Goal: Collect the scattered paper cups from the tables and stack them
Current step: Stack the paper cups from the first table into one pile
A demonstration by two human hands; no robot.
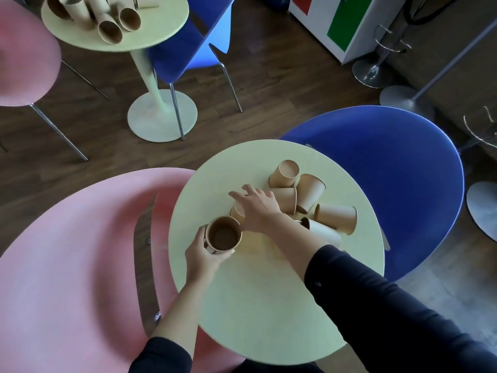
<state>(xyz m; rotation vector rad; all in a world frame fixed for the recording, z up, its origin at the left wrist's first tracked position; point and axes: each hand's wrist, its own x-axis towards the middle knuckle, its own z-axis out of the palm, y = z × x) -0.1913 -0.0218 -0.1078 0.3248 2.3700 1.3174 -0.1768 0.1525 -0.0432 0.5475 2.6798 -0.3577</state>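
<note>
- The left hand curls its fingers and thumb around an upright brown paper cup, gripping it from the near-left side; the cup's mouth faces up and shows a dark brown inside.
- The right hand reaches across with its fingers spread and fairly straight, palm down, over a second brown paper cup lying on its side; most of that cup is hidden beneath the hand, and whether the palm touches it cannot be told.
- Both forearms are bare, with dark sleeves pushed up toward the elbows.
- Just beyond the right hand, a loose cluster of tipped-over brown paper cups lies on the tabletop, the cups touching or overlapping and their mouths pointing different ways; some show pale bases, others dark openings.
- All these cups are on a round pale-yellow table, the held one near its left edge, the cluster toward its far right.
- A large pink moulded chair stands at the table's left and a blue moulded chair at its right.
- Farther off, a second round pale-yellow pedestal table carries more brown paper cups lying on their sides.
- A blue chair with metal legs is drawn up beside that table, and another pink chair stands at far left.
- The floor is dark wood planks.
</note>
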